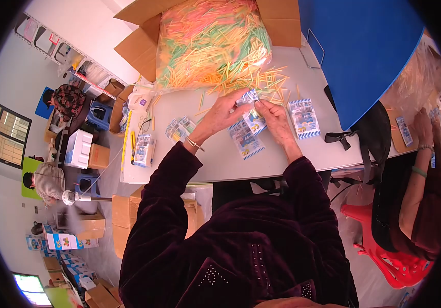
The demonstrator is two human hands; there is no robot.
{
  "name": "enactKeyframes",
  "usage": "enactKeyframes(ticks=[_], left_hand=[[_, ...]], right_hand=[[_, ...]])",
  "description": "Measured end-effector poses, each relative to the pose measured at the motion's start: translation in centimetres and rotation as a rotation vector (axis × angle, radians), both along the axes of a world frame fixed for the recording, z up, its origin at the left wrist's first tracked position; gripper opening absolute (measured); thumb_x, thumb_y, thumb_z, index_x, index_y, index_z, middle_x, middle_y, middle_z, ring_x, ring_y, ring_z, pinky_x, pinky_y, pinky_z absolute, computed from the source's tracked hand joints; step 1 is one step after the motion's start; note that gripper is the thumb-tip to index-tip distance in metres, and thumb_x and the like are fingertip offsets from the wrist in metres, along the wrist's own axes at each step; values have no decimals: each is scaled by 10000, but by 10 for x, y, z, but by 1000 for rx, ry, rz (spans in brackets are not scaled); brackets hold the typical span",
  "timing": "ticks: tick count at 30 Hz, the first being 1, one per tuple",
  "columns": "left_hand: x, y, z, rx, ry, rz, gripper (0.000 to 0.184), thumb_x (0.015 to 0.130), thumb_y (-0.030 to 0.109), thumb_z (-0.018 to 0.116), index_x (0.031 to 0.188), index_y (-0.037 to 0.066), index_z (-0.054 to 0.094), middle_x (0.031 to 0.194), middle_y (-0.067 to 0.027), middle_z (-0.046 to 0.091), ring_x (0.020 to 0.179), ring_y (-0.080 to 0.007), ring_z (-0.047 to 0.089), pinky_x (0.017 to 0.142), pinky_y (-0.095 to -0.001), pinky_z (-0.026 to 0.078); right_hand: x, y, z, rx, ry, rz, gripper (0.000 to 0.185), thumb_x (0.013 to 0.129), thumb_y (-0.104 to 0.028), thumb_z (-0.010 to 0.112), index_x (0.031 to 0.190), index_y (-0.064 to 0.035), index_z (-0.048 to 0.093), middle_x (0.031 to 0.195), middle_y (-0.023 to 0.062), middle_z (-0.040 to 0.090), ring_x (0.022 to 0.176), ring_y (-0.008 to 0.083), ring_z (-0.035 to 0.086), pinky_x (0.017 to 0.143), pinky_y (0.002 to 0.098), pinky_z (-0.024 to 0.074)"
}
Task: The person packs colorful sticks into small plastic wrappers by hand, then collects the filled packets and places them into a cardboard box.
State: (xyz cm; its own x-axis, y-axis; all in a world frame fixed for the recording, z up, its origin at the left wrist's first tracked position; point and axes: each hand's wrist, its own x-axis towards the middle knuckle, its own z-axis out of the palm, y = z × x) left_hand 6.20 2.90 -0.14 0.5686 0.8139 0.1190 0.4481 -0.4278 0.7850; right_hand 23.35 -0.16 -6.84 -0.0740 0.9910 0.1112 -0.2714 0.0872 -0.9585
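Note:
Between my hands is a small blue-and-white printed packet (255, 121). My left hand (224, 114) grips its upper left side, thumb and fingers closed at the edge. With thumb and fingers pinched, my right hand (278, 122) holds the packet's right side. Partly beneath it, a flat printed packet (246, 141) lies on the white table (205, 167). To the right of my right hand is a stack of packets (304, 119). Several fanned packets (179, 128) lie left of my left wrist. Just beyond my hands, thin coloured sticks (272, 82) are scattered.
A cardboard box (141, 43) holds a large clear bag of coloured sticks (210, 46). At the left edge are a yellow cutter (133, 141) and another packet stack (143, 151). A blue board (359, 51) stands right; a co-worker's arm (415, 179) is beyond.

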Motion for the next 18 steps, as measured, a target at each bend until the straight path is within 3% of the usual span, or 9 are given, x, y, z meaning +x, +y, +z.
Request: enactKeyframes(ticks=[3,4,7,10,13,15,16,18], left_hand=[[-2,7,-4,-19,-1,21,340,871,78,586,1198,10,520,1081,-58,575,934,-105,560,797,-235,461],[-1,7,0,-44,-111,20,325,869,49,574,1188,12,526,1079,-49,574,930,-98,557,795,-227,460],[-2,8,6,-66,-293,23,321,857,-3,560,1175,18,523,1078,-33,573,920,-88,553,795,-222,458],[-6,8,9,-137,-309,-10,302,865,9,552,1165,22,514,1071,-29,577,921,-95,557,803,-230,458],[-34,21,1,-291,-331,-52,276,878,17,537,1153,26,507,1049,-23,590,902,-106,567,801,-237,460],[-63,34,-7,-12,-214,50,252,865,61,562,1111,27,521,986,-62,610,872,-130,581,765,-249,472],[-79,38,-10,-13,-211,54,252,865,61,562,1111,27,521,986,-62,610,872,-130,581,765,-249,472],[-103,42,-17,212,437,312,190,770,72,623,939,22,555,948,-150,613,822,-257,609,698,-327,487]], right_hand=[[2,-9,16,-9,-1,-17,293,906,-225,556,1054,18,624,817,-15,623,741,25,505,675,186,417],[0,-9,17,1,137,13,273,897,-209,571,1034,19,635,837,-5,631,762,29,517,699,189,424],[2,-9,18,-60,173,100,264,875,-203,609,1060,-17,637,906,-7,643,827,35,538,754,184,420],[6,-5,6,-65,23,203,243,865,-184,619,1046,-24,645,890,3,651,791,47,564,725,185,442],[8,-7,8,-112,166,86,231,863,-183,619,1030,-28,651,862,1,653,733,53,577,678,192,461],[13,-8,12,-147,196,51,234,876,-179,601,1034,-13,647,876,9,656,750,42,568,678,186,450],[14,-7,10,-112,222,24,237,873,-184,607,1036,-16,645,869,10,659,732,49,579,668,195,462],[12,-2,3,-67,273,-10,249,876,-200,609,1040,-15,639,876,18,662,727,58,594,667,202,473]])
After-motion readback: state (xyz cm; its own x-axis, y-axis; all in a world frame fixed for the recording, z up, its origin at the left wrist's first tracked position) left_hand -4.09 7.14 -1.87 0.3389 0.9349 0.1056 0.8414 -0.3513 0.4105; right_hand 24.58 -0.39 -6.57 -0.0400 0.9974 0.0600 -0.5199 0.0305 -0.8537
